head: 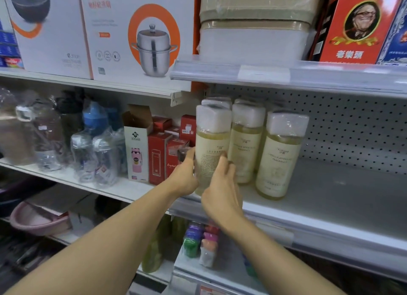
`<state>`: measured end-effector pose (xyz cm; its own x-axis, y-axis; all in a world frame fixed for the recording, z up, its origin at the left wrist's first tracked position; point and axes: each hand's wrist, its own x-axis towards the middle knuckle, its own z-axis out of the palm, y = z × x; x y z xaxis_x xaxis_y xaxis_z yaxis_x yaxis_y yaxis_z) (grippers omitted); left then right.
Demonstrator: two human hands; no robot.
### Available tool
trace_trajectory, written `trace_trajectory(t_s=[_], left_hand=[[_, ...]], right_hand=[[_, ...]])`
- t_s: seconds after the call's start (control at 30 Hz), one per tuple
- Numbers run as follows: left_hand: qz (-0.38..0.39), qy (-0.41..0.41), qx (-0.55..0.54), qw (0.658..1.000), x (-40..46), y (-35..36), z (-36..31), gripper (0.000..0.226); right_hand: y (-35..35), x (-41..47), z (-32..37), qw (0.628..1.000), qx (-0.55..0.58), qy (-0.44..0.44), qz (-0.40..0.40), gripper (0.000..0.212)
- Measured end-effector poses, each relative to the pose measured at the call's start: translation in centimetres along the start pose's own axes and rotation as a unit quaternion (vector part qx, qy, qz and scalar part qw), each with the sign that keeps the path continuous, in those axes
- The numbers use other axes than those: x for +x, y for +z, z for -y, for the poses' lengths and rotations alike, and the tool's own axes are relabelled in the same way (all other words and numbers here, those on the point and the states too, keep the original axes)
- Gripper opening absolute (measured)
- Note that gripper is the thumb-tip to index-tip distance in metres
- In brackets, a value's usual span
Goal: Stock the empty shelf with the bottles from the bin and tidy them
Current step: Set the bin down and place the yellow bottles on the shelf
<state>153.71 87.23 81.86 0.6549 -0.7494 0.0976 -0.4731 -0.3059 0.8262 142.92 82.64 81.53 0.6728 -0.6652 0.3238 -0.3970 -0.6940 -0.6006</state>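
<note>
Left hand (pixel 184 176) and right hand (pixel 221 191) wrapped around front-left bottle (pixel 210 145), fingers curled against its sides, upright at front edge of grey shelf (pixel 330 198). Pale yellow liquid inside, white cap in shrink-wrap. 2 more bottles (pixel 279 156) just beside, others behind.

Pale-yellow, white-capped bottles (pixel 279 154) stand upright at the shelf (pixel 330 198)'s left end.

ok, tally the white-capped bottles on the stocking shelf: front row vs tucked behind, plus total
Front-row bottles: 3, namely the held bottle, middle bottle and right bottle
Caps showing behind: 2, back-left cap and back-middle cap
Total: 5 visible; more may be hidden behind.
</note>
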Motion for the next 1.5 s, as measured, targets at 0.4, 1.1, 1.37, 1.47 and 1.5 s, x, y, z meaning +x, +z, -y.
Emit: trace_trajectory(t_s=[0.4, 1.1, 1.37, 1.47, 1.5], left_hand=[[-0.021, 0.028, 0.093, 0.995, 1.0, 0.0, -0.1, 0.089], [-0.072, 0.041, -0.008, 0.997, -0.4, 0.7, 1.6, 0.086], [-0.020, 0.028, -0.106, 0.994, 1.5, 0.7, 1.2, 0.099], [-0.034, 0.029, -0.135, 0.990, 2.5, 1.1, 1.4, 0.099], [-0.053, 0.029, -0.120, 0.991, 2.7, 1.3, 1.6, 0.099]], right_hand=[[-2.6, 0.8, -1.5, 0.996, -0.016, -0.013, 0.089, 0.097], [-2.8, 3.0, -2.3, 0.985, 0.071, 0.014, 0.159, 0.104], [-2.2, 3.1, -2.0, 0.990, 0.125, 0.020, 0.060, 0.085], [-1.8, 4.2, -2.2, 0.991, 0.111, 0.032, 0.062, 0.086], [-1.7, 4.5, -2.3, 0.991, 0.113, 0.037, 0.068, 0.086]])
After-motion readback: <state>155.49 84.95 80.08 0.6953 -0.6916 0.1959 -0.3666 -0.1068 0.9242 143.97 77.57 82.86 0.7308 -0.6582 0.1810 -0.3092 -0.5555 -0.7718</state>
